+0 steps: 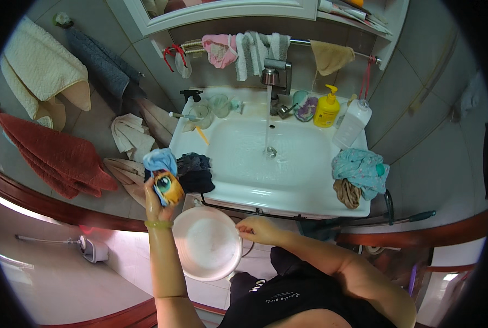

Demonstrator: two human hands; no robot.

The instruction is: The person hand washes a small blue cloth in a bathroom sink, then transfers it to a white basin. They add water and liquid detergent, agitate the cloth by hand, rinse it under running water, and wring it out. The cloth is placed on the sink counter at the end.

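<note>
Raised at the left front corner of the sink, my left hand (158,205) grips a bunched blue cloth (160,159) with a yellow printed patch showing a large eye. A green bangle circles that wrist. Below the sink's front edge, my right hand (260,230) pinches the rim of a pale plastic basin (209,246), tipped so that its inside faces me. Dark folded cloths (195,174) lie on the sink's left rim, close to my left hand. From the faucet (270,77), water runs into the white sink (322,160) and over the drain.
On the right rim lie a turquoise garment (357,168) and a brown cloth (347,193). A yellow pump bottle (326,108) and white plastic bottle (352,123) stand behind. Glass cups (201,115) occupy the back left. Towels (59,153) hang along the left wall; a rail (299,42) spans above.
</note>
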